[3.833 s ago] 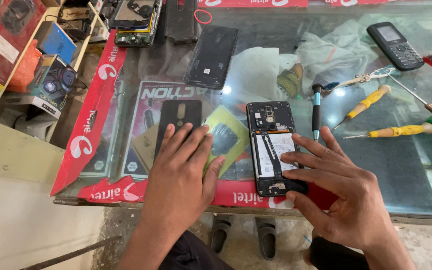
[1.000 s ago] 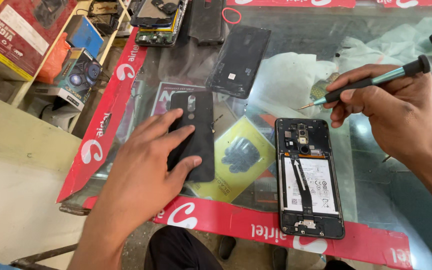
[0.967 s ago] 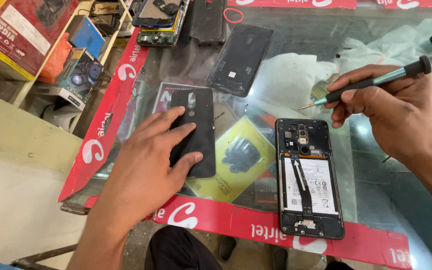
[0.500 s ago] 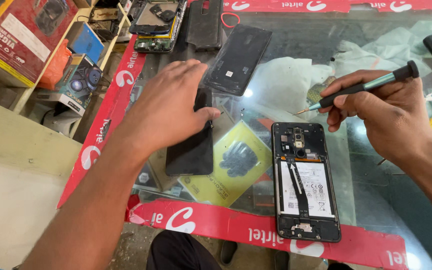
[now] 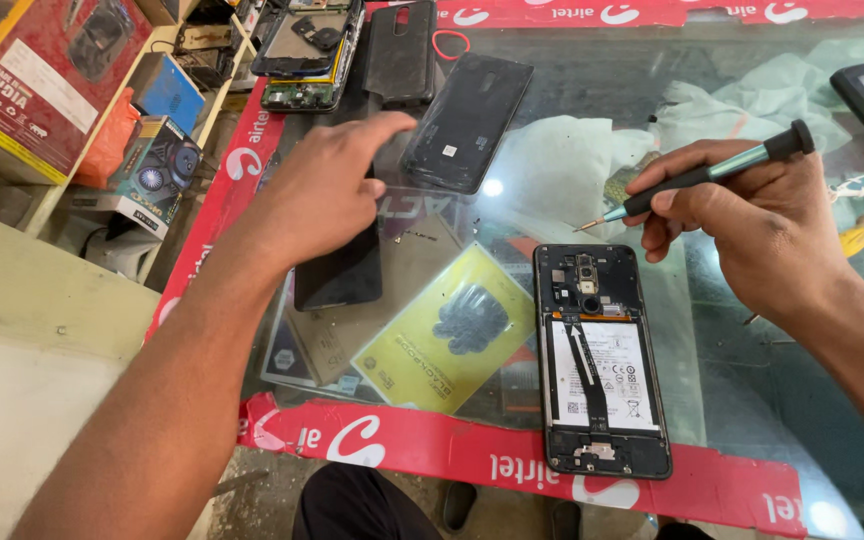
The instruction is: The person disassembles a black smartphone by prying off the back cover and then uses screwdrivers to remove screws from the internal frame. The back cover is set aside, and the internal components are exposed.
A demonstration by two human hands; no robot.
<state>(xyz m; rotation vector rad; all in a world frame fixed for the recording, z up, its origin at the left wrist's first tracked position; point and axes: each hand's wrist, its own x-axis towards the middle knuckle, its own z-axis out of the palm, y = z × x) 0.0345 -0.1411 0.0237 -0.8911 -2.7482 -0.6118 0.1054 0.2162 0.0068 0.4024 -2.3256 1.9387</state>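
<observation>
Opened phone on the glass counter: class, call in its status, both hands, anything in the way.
Left hand on black back cover. Right hand grips screwdriver. Opened phone flat, untouched, nothing over it.

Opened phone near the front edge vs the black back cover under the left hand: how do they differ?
The opened phone lies untouched, its battery and camera parts exposed; the black back cover shows only a plain dark surface. The left hand rests on the cover; the right hand holds a screwdriver above the phone. Both lie flat on the glass counter.
</observation>
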